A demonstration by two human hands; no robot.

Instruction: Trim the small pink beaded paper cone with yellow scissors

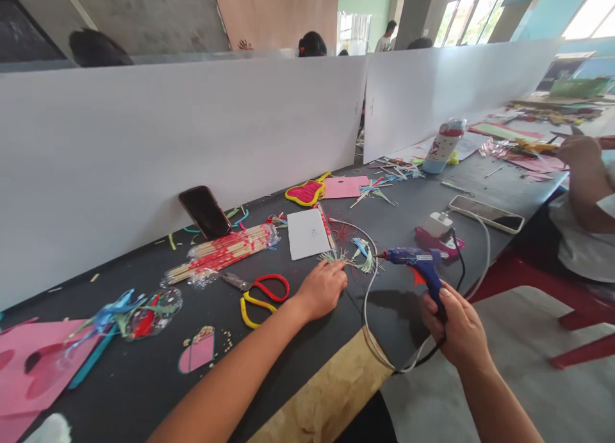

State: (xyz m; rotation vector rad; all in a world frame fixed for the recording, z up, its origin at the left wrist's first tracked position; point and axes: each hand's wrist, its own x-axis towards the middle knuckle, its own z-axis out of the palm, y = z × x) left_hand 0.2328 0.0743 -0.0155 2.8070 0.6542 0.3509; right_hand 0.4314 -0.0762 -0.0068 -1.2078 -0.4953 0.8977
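Observation:
My right hand (456, 324) is wrapped around the handle of a blue hot glue gun (416, 257), its nozzle pointing left above the table. My left hand (324, 288) rests low on the table, fingers together on a pale green thread tassel (330, 256) whose strands fan out past the fingertips. Between that hand and the nozzle lies a blue and green tassel (364, 251). A white card (309, 234) sits just beyond my left hand. Pliers (257, 292) with red and yellow handles lie left of it, partly behind my forearm.
A white cable (366, 296) loops across the table. Red-patterned sticks (225, 251), an upright phone (205, 212) and a pink cutout (198, 352) lie left. A bottle (444, 146), charger (438, 224) and flat phone (486, 214) stand right. White panels (182, 123) line the back. Another person's hand (581, 155) is at right.

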